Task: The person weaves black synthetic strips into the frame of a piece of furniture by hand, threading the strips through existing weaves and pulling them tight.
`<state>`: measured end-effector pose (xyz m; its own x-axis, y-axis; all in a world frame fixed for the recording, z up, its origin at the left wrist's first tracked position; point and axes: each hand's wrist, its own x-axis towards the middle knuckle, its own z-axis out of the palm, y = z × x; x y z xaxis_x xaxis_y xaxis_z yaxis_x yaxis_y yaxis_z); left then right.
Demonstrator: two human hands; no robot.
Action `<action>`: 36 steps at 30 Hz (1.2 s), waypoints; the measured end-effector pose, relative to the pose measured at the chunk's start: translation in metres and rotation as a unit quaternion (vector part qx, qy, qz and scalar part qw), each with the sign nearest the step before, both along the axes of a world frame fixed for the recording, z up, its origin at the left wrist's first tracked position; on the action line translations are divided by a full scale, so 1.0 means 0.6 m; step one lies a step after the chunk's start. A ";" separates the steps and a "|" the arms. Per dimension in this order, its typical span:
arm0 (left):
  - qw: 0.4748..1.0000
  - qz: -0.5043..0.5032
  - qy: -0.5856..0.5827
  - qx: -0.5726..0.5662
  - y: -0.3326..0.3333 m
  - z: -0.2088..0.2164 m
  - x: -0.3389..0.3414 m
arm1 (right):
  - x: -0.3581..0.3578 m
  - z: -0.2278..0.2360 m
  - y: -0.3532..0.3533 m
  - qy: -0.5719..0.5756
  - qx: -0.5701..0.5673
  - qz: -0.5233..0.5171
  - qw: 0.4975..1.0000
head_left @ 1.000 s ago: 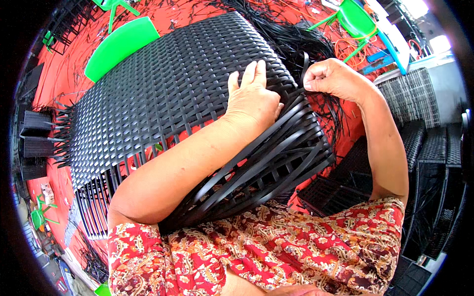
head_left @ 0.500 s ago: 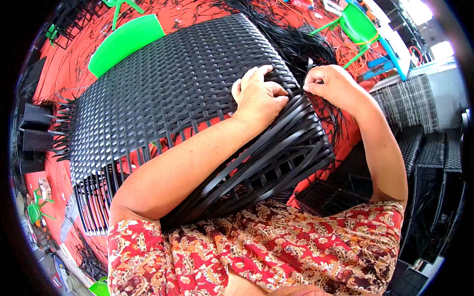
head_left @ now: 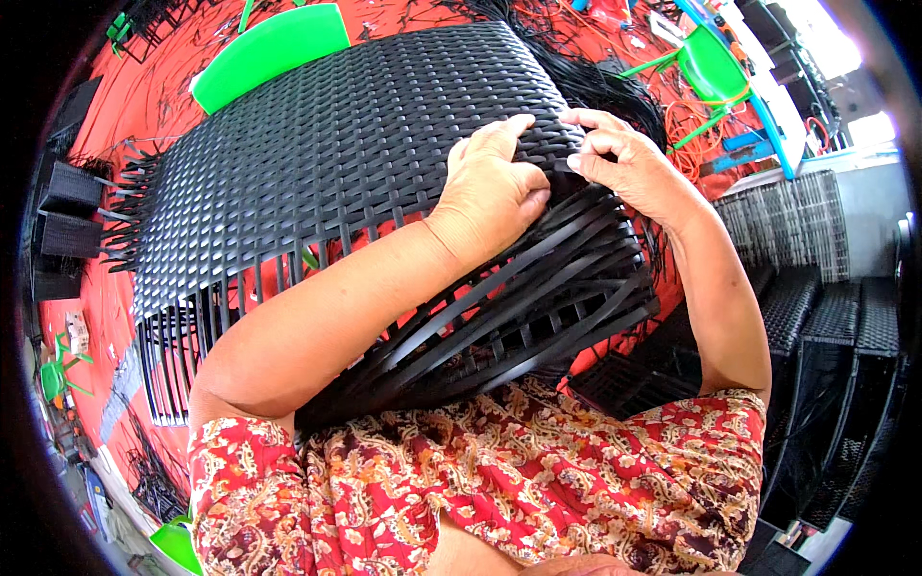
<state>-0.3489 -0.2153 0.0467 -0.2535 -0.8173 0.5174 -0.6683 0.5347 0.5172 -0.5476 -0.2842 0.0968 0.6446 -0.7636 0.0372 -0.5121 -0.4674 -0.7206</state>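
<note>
A large panel of black woven plastic strips [head_left: 317,163], like wicker furniture, lies in front of me. Its near edge is unwoven, and several loose black strips [head_left: 519,288] bend down toward my body. My left hand [head_left: 490,182] rests on the weave near the right end, fingers apart and pressing on its surface. Close beside it, my right hand [head_left: 624,168] pinches a black strip at the panel's right edge between thumb and fingers. The fingertips partly hide that strip.
A green chair [head_left: 279,58] stands behind the panel, another green chair [head_left: 711,67] at the far right. Red sheeting [head_left: 106,221] strewn with strip scraps covers the floor. Black woven pieces [head_left: 845,336] are stacked on the right. A bundle of loose black strips [head_left: 615,96] lies beyond the panel.
My right hand has moved left, closer to my left hand, and its index finger now reaches onto the weave. The view has shifted slightly; the left hand keeps its place on the panel.
</note>
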 end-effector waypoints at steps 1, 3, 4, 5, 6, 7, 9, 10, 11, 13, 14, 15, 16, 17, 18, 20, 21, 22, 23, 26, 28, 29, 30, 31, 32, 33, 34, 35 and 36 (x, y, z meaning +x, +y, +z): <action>0.999 0.002 -0.036 -0.015 0.003 0.009 0.002 | 0.002 0.004 0.002 0.024 -0.007 0.007 1.000; 0.993 0.007 -0.109 -0.046 0.009 0.027 0.008 | 0.009 0.015 0.008 0.073 -0.023 0.021 0.997; 0.993 0.007 -0.113 -0.031 0.012 0.025 0.011 | 0.011 0.015 0.009 0.078 -0.022 0.028 0.996; 0.993 0.007 -0.118 -0.016 0.015 0.022 0.015 | 0.013 0.014 0.011 0.083 -0.021 0.036 0.996; 0.992 0.009 -0.124 0.000 0.017 0.015 0.019 | 0.016 0.012 0.010 0.087 -0.021 0.044 0.995; 0.991 0.010 -0.130 0.038 0.018 0.003 0.017 | 0.020 0.011 0.010 0.100 -0.026 0.050 0.993; 0.985 0.032 -0.142 0.094 0.016 -0.006 0.004 | 0.025 0.009 0.013 0.125 -0.038 0.060 0.990; 0.981 0.042 -0.148 0.122 0.015 -0.010 -0.003 | 0.028 0.009 0.014 0.138 -0.043 0.065 0.987; 0.974 0.050 -0.176 0.130 0.008 -0.016 -0.006 | 0.030 0.005 0.011 0.146 -0.054 0.073 0.985; 0.982 0.037 -0.101 0.157 -0.001 -0.018 -0.003 | 0.030 -0.002 0.008 0.146 -0.064 0.061 0.985; 0.983 0.031 -0.063 0.170 -0.003 -0.020 -0.003 | 0.029 -0.007 0.007 0.146 -0.070 0.054 0.985; 0.986 0.056 -0.053 0.149 -0.002 -0.021 -0.004 | 0.029 -0.013 0.005 0.130 -0.099 0.050 0.985; 0.989 0.047 -0.023 0.141 -0.006 -0.026 -0.002 | 0.028 -0.014 0.007 0.123 -0.110 0.044 0.985; 0.990 0.038 0.007 0.133 -0.013 -0.032 0.002 | 0.028 -0.014 0.010 0.116 -0.122 0.039 0.985; 0.991 0.029 0.038 0.126 -0.017 -0.029 0.004 | 0.027 -0.014 0.011 0.109 -0.132 0.034 0.985; 0.941 -0.013 0.231 0.248 -0.018 -0.022 0.012 | 0.037 -0.008 0.012 0.091 -0.222 0.000 0.971; 0.897 -0.021 0.325 0.298 -0.019 -0.015 0.016 | 0.040 -0.009 0.011 0.067 -0.209 0.021 0.975; 0.873 -0.013 0.381 0.303 -0.010 0.002 0.020 | 0.043 -0.010 0.008 0.041 -0.197 0.043 0.979; 0.855 -0.041 0.412 0.313 -0.009 0.000 0.029 | 0.047 -0.012 0.006 0.064 -0.171 0.066 0.981; 0.891 -0.017 0.317 0.326 0.006 0.015 0.043 | 0.055 -0.011 0.013 0.079 -0.094 0.071 0.990; 0.981 0.005 0.115 0.155 0.019 -0.008 0.054 | 0.059 -0.011 0.011 0.078 -0.042 0.072 0.993; 0.996 0.015 0.033 0.078 0.022 -0.017 0.055 | 0.061 -0.015 0.009 0.069 -0.043 0.064 0.995; 0.999 0.025 -0.049 -0.002 0.028 -0.015 0.051 | 0.060 -0.017 0.005 0.062 -0.023 0.070 0.995; 0.995 0.049 -0.083 -0.036 0.032 -0.015 0.044 | 0.057 -0.018 0.001 0.055 -0.003 0.076 0.996; 0.997 0.040 -0.068 -0.014 0.031 -0.011 0.043 | 0.055 -0.019 -0.002 0.048 0.017 0.081 0.995; 0.998 0.032 -0.053 0.007 0.027 -0.005 0.046 | 0.057 -0.019 -0.002 0.045 0.016 0.083 0.995; 0.999 0.023 -0.038 0.028 0.022 -0.002 0.049 | 0.059 -0.016 -0.002 0.041 0.036 0.083 0.995; 0.998 0.035 -0.024 0.043 0.018 -0.010 0.055 | 0.061 -0.012 -0.002 0.038 0.055 0.082 0.994; 0.997 0.042 -0.033 0.054 0.018 -0.017 0.059 | 0.060 -0.011 -0.002 0.034 0.075 0.079 0.994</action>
